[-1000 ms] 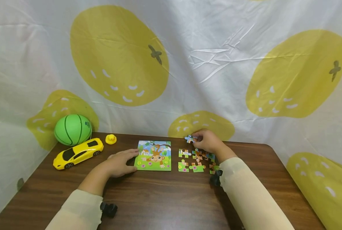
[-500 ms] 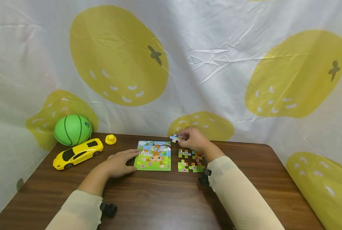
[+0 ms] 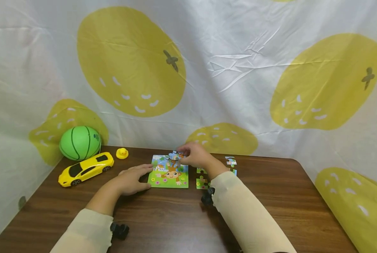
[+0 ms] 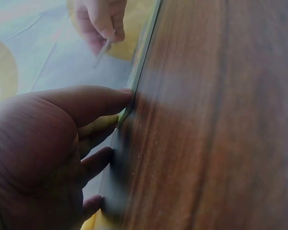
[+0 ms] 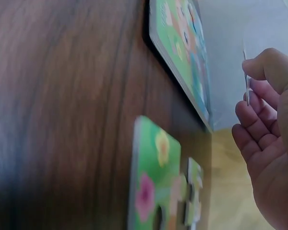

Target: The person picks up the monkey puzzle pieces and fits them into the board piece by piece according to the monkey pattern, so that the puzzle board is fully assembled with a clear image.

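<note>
My right hand [image 3: 196, 156] pinches a jigsaw puzzle piece [image 3: 174, 155] between thumb and fingers, over the upper part of a square monkey-picture board [image 3: 166, 181]. In the right wrist view that piece [image 5: 247, 86] is seen edge-on, raised above the board [image 5: 182, 52]. My left hand [image 3: 129, 181] rests at the board's left side, thumb by the near corner and a finger further back along the edge. The left wrist view shows its thumb [image 4: 105, 100] touching the board's edge, with other fingertips down on the table. More puzzle pieces [image 3: 202, 183] lie right of the board, partly hidden by my right arm.
At the back left are a green ball [image 3: 80, 142], a yellow toy car [image 3: 86, 169] and a small yellow duck [image 3: 122, 153]. One loose piece [image 3: 230, 161] shows beyond my right wrist. A white curtain [image 3: 226, 70] with yellow fruit prints hangs behind the wooden table [image 3: 169, 218].
My right hand has carried the puzzle piece leftward from above the loose pieces to over the board's upper part. The left hand and the board have stayed put.
</note>
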Available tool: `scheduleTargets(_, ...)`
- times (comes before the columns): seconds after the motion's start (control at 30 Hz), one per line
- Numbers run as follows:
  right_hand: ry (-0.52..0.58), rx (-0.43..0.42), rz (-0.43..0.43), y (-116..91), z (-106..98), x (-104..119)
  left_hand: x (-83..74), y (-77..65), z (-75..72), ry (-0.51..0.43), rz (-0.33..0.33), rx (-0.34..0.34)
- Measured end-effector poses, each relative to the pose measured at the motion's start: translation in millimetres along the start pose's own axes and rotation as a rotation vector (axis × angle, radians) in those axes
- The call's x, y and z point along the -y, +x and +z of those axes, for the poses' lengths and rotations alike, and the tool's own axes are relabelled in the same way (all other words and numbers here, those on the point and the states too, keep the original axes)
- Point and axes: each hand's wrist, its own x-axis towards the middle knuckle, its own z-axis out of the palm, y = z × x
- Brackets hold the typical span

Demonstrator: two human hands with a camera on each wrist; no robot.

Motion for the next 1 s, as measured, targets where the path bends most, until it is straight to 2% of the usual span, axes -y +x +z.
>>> scheduleTargets(0.3, 0.058, 0.032, 0.028, 8.8, 17.9, 4.1, -0.3, -0.7, -0.6, -0.003, 0.0, 0.0)
scheduleTargets(0.5, 0.075, 0.06, 0.085, 14.1, 25.1, 5.6, 0.7, 0.3, -0.4, -0.006, -0.001, 0.004)
scheduleTargets(0.67, 0.027, 0.069, 0.113, 18.7, 28.4, 5.7, 1.6, 1.6, -0.2, -0.006, 0.001, 0.006)
scheduleTargets(1.0, -0.082, 0.082, 0.096, 21.0, 30.4, 10.1, 1.4, 1.5, -1.4, -0.005, 0.0, 0.012)
